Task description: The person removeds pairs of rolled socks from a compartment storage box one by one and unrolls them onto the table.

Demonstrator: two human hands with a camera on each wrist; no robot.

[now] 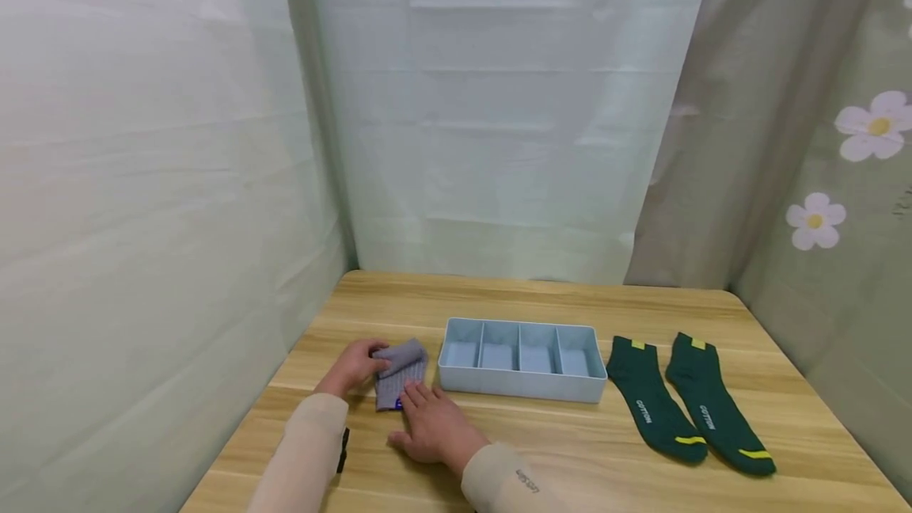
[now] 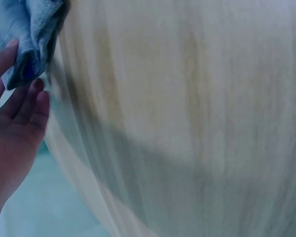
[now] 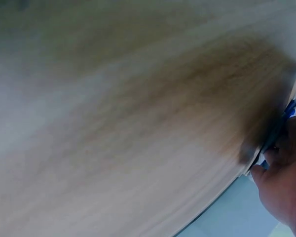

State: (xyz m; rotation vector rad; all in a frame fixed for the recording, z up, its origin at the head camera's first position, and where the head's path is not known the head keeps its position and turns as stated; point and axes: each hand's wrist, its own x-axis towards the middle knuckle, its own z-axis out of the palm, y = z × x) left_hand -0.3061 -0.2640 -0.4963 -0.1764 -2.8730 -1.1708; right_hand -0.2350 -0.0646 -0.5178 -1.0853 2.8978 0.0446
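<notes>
Fabric [image 1: 408, 381] this soft-looking, grey and ribbed, likely folds neatest with one end held flat and the other laid over evenly; it lies on the table [image 1: 570, 438], left of the blue tray [image 1: 520, 383]. The left hand [image 1: 359, 368] pinches its folded part between thumb and fingers; the right hand [image 1: 435, 426], fingers extended, rests fingertips at its near corner.

On the worktop [image 1: 598, 465], the fabric piece [image 1: 408, 377] lies leftmost, my left grip [image 1: 358, 366] at its left side, my right grip [image 1: 435, 423] at its near right corner. Just right of it sits the compartment tray [image 1: 523, 384]. Beyond the tray's right end, the left sock [image 1: 651, 394] and right sock [image 1: 715, 402] lie side by side. A hanging sheet [image 1: 492, 141] is behind everything.
</notes>
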